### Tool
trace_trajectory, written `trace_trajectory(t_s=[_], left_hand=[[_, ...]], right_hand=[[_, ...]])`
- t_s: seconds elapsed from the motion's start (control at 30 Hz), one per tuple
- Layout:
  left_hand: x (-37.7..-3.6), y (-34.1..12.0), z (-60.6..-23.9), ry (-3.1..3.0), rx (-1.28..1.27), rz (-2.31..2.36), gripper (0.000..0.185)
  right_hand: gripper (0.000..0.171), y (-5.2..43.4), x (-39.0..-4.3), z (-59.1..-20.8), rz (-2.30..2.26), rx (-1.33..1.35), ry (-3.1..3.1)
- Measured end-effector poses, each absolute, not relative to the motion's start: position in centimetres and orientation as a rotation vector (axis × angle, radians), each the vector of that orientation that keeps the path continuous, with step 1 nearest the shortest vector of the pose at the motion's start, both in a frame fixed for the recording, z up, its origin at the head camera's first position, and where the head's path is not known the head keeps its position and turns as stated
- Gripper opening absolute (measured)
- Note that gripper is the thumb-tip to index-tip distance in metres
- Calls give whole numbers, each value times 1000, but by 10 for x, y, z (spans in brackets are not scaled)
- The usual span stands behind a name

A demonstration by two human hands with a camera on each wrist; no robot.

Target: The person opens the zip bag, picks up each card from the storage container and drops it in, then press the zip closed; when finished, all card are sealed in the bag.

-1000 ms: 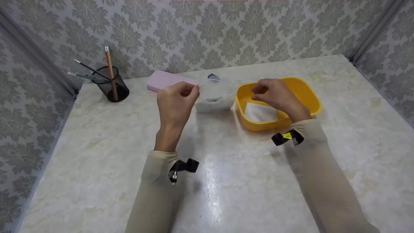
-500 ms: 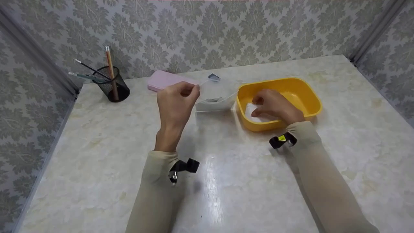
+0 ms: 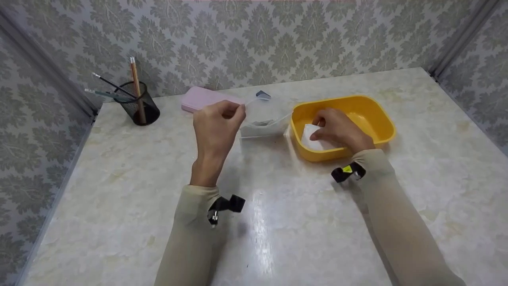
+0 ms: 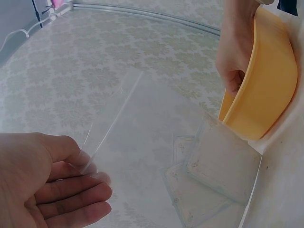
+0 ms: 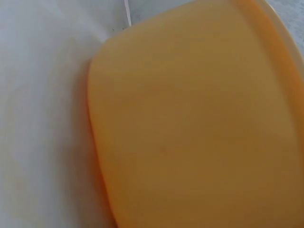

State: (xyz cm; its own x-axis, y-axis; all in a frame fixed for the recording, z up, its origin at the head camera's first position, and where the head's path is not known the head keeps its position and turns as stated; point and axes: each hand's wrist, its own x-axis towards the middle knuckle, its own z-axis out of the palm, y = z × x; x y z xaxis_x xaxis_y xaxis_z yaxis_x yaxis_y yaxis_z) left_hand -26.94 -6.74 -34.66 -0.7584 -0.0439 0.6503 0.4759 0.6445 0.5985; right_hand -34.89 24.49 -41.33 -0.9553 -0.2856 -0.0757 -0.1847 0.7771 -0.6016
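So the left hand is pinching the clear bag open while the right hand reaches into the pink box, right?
Not quite. The left hand does pinch the clear bag open, but the right hand reaches into the yellow tub, as the head view shows.

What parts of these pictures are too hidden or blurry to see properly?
- Head view: the right hand covers much of the white packet in the yellow tub; its fingertips are hidden, so the grip is unclear.
- Right wrist view: only blurred orange tub wall; no hand shows.
- Left wrist view: the left hand pinches the clear bag, whose packets are hazy.
- Head view: the pen cup contents are too small.
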Motion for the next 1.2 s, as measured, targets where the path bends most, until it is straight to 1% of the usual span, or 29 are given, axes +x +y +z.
trace_trajectory(t_s=[0.2,0.67,0.9,1.03,1.2], left_hand=[[-269,-67,-347,-2230,-328,-1052,16],[-269,-67,-347,-2217,-345,-1048,17],[-270,-67,-348,-2208,-355,-1040,17],[-270,-67,-348,-2210,-355,-1045,16],[-269,-67,-349,-2216,-356,-1048,16]], right_hand=[[32,246,-348,-412,-967,-344,2796],[22,255,-348,-403,-1068,-431,2875],[25,255,-344,-389,-1063,-390,2897],[24,255,-339,-381,-1135,-445,2921],[35,253,-333,-372,-1187,-540,2988]])
